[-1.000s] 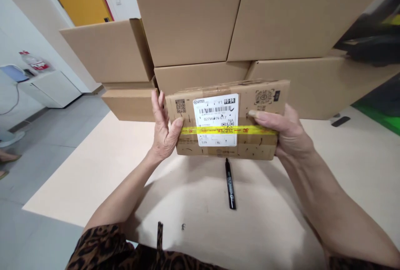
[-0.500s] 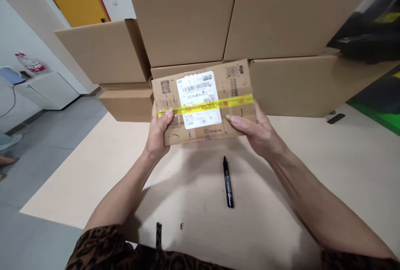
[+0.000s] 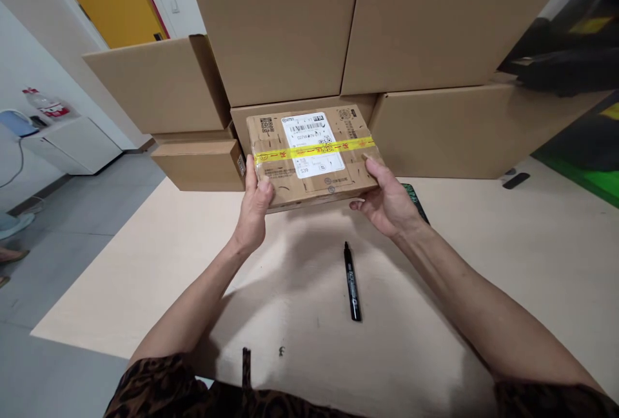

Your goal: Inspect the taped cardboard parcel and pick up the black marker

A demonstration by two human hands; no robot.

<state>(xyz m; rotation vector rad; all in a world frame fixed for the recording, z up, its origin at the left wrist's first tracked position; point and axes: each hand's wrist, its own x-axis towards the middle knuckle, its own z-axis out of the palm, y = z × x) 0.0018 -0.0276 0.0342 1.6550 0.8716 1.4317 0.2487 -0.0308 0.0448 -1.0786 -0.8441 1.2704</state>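
The taped cardboard parcel [image 3: 312, 159] is held up beyond the marker [image 3: 353, 282], label [image 3: 309, 128] upward and tilted towards the wearer, with a shadow on the surface [image 3: 483, 244] between the two. The left hand [image 3: 254, 208], beyond the marker and to its left, grips the parcel's left end, thumb over the near corner. The right hand [image 3: 394, 202], beyond the marker and to its right, grasps the near right corner, thumb on top and fingers curled by the lower edge. The box looks flat and stiff, its corners square, and is probably light enough for this fingertip-and-thumb hold, though its contents are hidden and its weight can only be guessed. The glossy yellow tape [image 3: 275, 153] may be slick, so bare cardboard should give better grip. The short ends, well to either side of the marker, seem the best hold; pressing mid-face could dent the panel
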